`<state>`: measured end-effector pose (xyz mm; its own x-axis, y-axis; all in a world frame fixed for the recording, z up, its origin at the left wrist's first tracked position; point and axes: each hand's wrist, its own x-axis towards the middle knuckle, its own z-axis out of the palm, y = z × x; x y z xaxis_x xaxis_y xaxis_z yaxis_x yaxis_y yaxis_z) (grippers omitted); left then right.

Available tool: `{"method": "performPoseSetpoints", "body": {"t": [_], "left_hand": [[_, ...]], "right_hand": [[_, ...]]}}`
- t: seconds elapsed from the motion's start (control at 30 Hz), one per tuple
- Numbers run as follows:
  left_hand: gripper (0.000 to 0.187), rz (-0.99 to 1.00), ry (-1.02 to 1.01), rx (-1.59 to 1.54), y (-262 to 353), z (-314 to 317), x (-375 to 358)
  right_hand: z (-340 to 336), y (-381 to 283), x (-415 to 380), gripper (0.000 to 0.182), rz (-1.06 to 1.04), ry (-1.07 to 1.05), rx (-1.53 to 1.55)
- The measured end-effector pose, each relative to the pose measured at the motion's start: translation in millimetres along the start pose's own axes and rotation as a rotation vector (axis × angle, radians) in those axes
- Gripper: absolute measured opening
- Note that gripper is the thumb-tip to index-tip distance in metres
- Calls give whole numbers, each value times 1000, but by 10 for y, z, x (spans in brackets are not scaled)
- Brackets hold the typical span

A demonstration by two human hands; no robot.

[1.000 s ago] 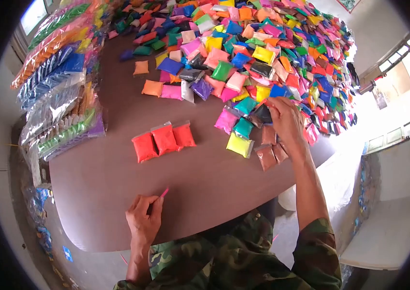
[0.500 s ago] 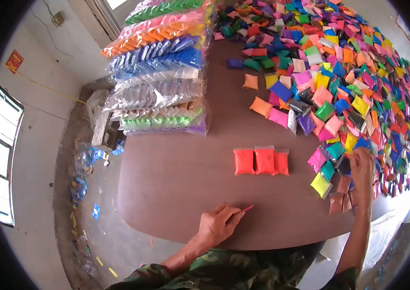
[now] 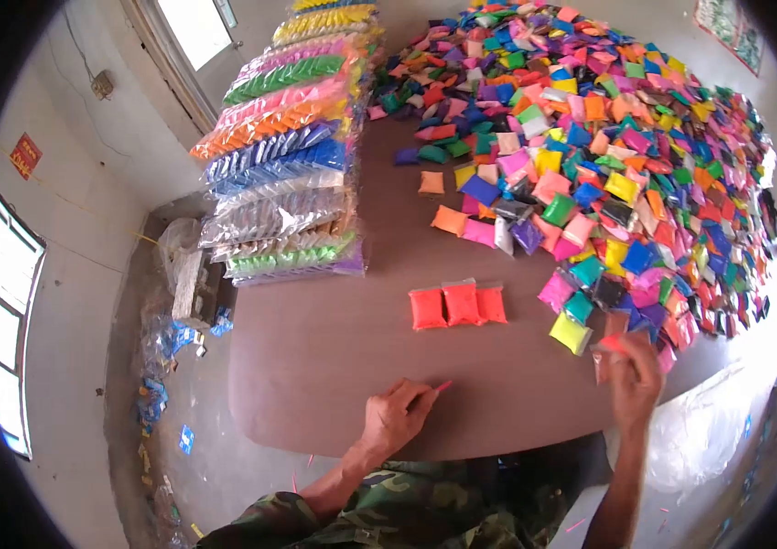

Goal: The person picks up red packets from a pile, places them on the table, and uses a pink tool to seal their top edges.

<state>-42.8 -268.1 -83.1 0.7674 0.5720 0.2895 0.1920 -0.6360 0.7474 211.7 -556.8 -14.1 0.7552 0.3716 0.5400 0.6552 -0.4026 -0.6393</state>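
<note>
My left hand [image 3: 398,416] rests at the near edge of the table, fingers closed on a thin pink stick [image 3: 444,386] whose tip pokes out past them. Just beyond it, three red packets [image 3: 462,303] lie side by side, slightly overlapping. On the right, my right hand [image 3: 636,371] is raised with its fingers pinched on a small red packet [image 3: 610,344], partly covered by the fingers. Brown packets [image 3: 616,320] lie behind and beneath that hand, mostly hidden. A yellow packet [image 3: 571,333] is to its left.
A big heap of many-coloured packets [image 3: 581,174] covers the right and far side of the brown table [image 3: 334,366]. Clear bags of packets sorted by colour [image 3: 283,192] are stacked at the left. Litter [image 3: 152,398] and a block [image 3: 194,288] are on the floor.
My right hand has come away from the heap's edge, toward me and left, now with a red packet in its fingers. My left hand keeps the stick. The whole view has shifted slightly.
</note>
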Motion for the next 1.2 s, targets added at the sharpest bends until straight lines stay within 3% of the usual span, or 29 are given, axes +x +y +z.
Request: {"method": "performPoseSetpoints", "body": {"t": [0.07,0.2,0.4,0.5,0.77,0.97,1.2], "left_hand": [[8,0,36,-3,9,33,-6],[9,15,59,24,-28,82,-47],[11,134,85,115,-37,106,-44],[9,236,73,199,-38,104,-36],[12,344,67,355,-282,141,-7],[11,340,78,382,-259,156,-6],[12,414,95,437,-331,168,48]], "right_hand": [[18,11,-254,15,-109,-8,10],[129,-66,-730,14,-10,-81,-8],[422,-217,-1036,25,80,-64,426],[488,-101,-1110,34,-53,-88,242],[665,43,-1219,43,-82,-72,298],[690,-5,-1162,36,27,-39,351],[498,-95,-1025,13,-13,-18,316]]}}
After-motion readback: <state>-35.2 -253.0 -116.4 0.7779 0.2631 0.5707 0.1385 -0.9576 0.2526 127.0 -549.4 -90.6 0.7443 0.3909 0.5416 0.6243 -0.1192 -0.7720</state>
